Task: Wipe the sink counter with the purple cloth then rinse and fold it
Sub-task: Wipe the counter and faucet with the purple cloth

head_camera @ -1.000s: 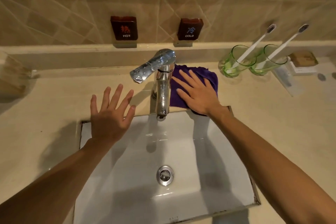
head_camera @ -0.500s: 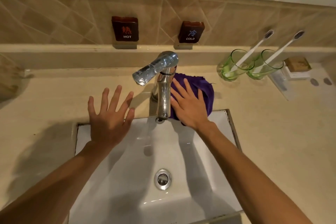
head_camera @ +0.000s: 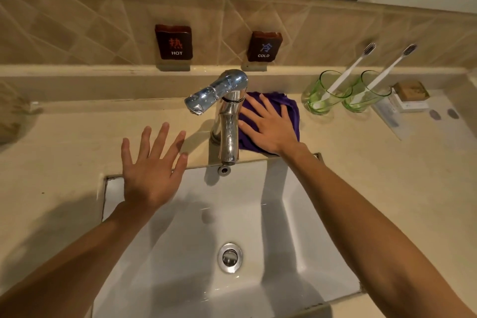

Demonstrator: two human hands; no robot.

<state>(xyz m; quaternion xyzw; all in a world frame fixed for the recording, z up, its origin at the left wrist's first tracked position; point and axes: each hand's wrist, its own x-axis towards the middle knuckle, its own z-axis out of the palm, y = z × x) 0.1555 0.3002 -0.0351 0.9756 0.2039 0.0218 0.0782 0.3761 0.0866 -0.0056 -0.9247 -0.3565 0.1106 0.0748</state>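
Observation:
The purple cloth (head_camera: 293, 111) lies bunched on the beige sink counter (head_camera: 387, 175), just right of the chrome faucet (head_camera: 228, 121) and behind the basin's rim. My right hand (head_camera: 271, 128) presses flat on it with fingers spread, covering most of the cloth; its fingertips reach toward the faucet's base. My left hand (head_camera: 152, 170) hovers with fingers apart and holds nothing, over the back left corner of the white basin (head_camera: 258, 214). No water runs from the spout.
Two green glasses (head_camera: 322, 97) (head_camera: 364, 97), each holding a white toothbrush, stand right of the cloth. A boxed soap (head_camera: 410, 91) and small packets lie further right. HOT (head_camera: 174, 41) and COLD (head_camera: 264, 46) signs sit on the tiled ledge behind.
My right hand has slid the cloth left toward the faucet, bunching it narrower, then a little back from the basin's edge. My left hand has barely moved.

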